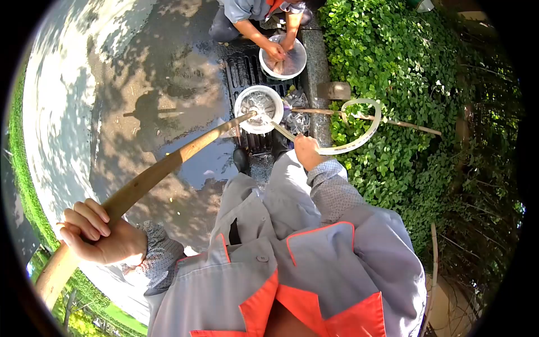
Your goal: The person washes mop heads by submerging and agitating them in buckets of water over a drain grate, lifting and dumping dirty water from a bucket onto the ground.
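My left hand [104, 236] is wrapped round a thick wooden pole [168, 163]. The pole slants away from me, and its far end reaches into a white bucket [240, 101]. Clear water seems to be churning in that bucket. In my right hand [307, 151] is a clear hose [359, 143], gripped near the bucket. One stretch of the hose runs down into the bucket, while the rest curls in a loop over the hedge on the right. Whether the pole's tip touches the bucket's bottom is hidden.
A co-worker [261, 11] crouches ahead, both hands in a second white bucket [304, 63]. Both buckets stand on a dark drain grate [238, 70] by a stone kerb [320, 84]. A thin stick [404, 123] lies across the hedge [382, 62]. Wet pavement [191, 123] spreads left.
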### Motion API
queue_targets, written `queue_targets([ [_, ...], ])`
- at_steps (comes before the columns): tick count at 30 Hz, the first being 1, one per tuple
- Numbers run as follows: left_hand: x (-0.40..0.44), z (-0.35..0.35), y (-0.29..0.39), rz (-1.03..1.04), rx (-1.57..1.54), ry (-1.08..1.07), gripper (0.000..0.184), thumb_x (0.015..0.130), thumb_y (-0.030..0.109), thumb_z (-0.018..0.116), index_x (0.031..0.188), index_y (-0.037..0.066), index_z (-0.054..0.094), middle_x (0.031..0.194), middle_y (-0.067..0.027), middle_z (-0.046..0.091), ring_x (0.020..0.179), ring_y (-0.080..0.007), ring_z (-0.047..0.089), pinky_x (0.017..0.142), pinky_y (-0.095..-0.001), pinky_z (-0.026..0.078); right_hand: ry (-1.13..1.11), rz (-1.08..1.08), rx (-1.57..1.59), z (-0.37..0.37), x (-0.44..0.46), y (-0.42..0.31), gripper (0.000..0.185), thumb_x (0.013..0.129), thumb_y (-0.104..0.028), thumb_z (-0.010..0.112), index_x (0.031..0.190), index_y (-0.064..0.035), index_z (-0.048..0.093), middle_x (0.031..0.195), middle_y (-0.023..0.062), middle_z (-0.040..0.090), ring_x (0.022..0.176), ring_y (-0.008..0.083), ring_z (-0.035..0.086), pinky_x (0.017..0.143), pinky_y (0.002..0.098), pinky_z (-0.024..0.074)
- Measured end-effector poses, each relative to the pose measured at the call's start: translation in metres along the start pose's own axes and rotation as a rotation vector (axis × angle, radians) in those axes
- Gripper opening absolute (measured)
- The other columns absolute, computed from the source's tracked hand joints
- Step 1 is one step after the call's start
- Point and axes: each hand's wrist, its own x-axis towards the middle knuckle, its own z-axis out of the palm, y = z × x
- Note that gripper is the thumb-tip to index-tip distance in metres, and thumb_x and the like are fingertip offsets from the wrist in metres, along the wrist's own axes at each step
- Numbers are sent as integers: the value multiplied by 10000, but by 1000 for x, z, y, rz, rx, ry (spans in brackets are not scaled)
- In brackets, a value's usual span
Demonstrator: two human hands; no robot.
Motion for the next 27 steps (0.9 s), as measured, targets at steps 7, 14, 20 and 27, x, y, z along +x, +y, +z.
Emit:
queue_targets([
  [7,-72,-18,-84,-228,330,230,187,938,147,556,810,77,440,651,-35,489,585,-144,476,659,-324,453,-108,243,235,-13,-48,-66,176,869,-113,492,908,-5,626,821,115,686,754,271,691,637,370,554],
  [14,-44,40,-3,-237,-8,-164,292,946,109,470,666,60,405,533,-31,354,507,-151,388,587,-314,377,130,344,453,9,-87,-78,165,869,-122,506,856,13,602,758,173,679,718,316,688,636,416,554],
  [20,-23,65,101,-198,-201,-464,306,904,230,487,637,134,372,496,0,338,432,-113,317,530,-243,336,155,428,555,18,-92,-65,165,855,-96,492,852,25,603,753,196,670,720,357,674,645,437,547],
  [27,-16,75,72,-140,-346,-966,274,856,283,579,656,143,454,500,34,462,416,-89,457,466,-219,435,149,382,483,31,-79,-32,154,850,-109,510,805,-7,615,751,157,675,700,302,688,615,387,560],
])
